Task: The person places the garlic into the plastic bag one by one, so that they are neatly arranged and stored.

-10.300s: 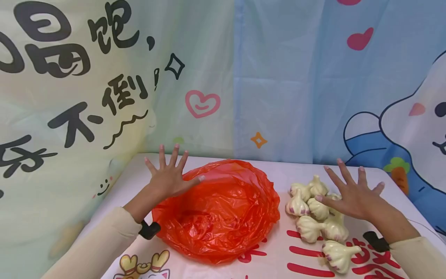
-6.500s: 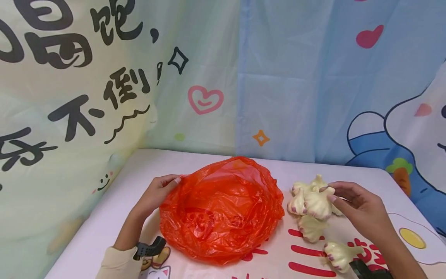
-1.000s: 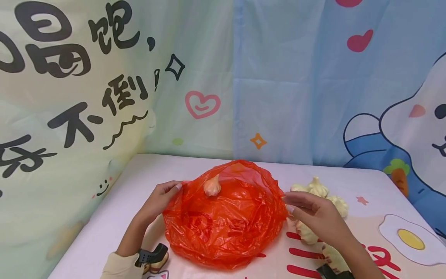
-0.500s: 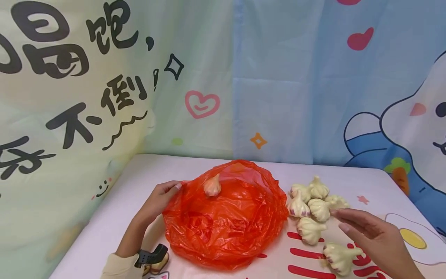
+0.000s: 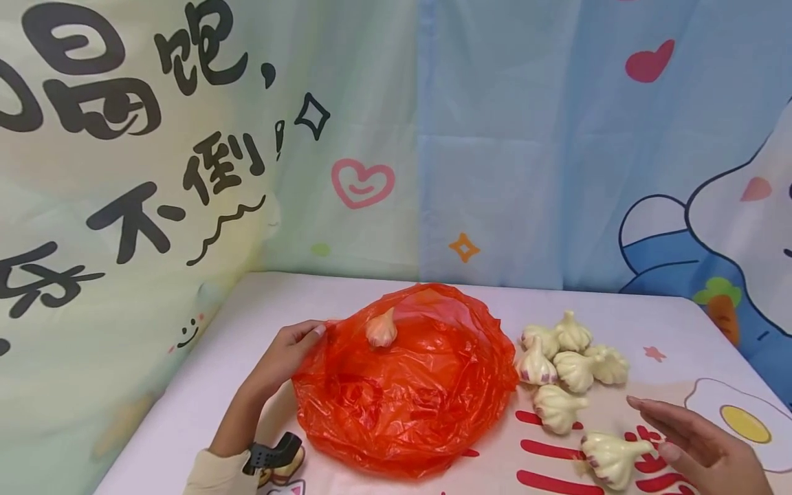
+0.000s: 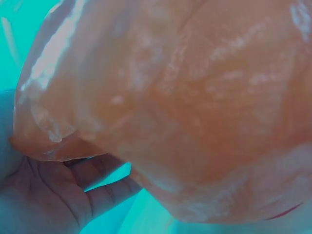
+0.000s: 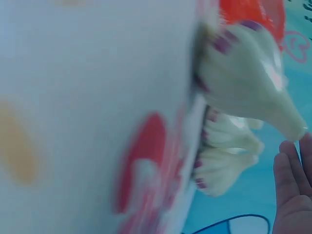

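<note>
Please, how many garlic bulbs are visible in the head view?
8: one bulb within the outline of the red bag; six bulbs grouped to its right; the lone bulb nearest the right hand. Others may be hidden.

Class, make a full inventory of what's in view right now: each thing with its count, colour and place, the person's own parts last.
Plastic bag: 1, red, mid-table, mouth open
Bagged garlic bulb: 1, pinkish against the red, upper left inside the bag
Loose garlic bulbs: 7, cream with some purple marks, on the table right of the bag
Table: 1, white with coloured prints, under everything
Printed cloth: sheet count unclear, pale green to blue, behind and left
Wrist device: 1 visible, black, on the left wrist
Sleeve: 1, cream, left arm
Left hand: 1, gripping the bag's left edge
Right hand: 1, beside the nearest loose bulb
</note>
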The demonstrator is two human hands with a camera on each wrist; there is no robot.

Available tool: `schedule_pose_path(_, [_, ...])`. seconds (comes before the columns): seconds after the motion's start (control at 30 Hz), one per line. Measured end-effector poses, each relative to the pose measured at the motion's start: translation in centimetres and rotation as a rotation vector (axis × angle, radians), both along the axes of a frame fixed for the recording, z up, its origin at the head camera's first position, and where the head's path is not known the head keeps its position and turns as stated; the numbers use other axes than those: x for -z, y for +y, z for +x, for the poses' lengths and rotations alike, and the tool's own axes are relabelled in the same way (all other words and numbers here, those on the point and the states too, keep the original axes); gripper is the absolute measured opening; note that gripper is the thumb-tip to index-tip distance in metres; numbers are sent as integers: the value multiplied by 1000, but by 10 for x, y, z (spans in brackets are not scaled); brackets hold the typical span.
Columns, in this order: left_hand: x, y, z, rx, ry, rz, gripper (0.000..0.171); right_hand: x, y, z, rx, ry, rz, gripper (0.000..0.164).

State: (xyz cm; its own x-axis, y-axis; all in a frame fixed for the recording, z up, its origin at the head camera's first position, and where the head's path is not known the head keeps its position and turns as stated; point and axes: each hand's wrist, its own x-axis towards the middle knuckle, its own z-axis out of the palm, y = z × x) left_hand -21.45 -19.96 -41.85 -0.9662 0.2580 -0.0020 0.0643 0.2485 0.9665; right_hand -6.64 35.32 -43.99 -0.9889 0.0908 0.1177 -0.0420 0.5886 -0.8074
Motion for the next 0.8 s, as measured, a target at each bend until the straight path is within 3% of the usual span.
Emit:
schedule_pose_path(0.13, [-2, -2, 2, 3, 12, 8, 34, 10, 4, 2, 3, -32, 13, 47])
schedule_pose_path(0.27, [-4, -1, 5, 9, 14, 21, 33, 19, 13, 1, 23, -138, 37, 57])
schedule_pose_path(0.47, [-4, 1, 5, 15, 2, 24, 33, 40, 28, -2, -10, -346, -102, 78])
schedule_pose_path(0.63, [-4, 2, 5, 15, 6, 13, 33, 38, 26, -3, -36, -450, -196, 81])
schedule_pose_path(0.8, [-5, 2, 5, 14, 15, 11, 32, 26, 21, -4, -70, -499, -221, 80])
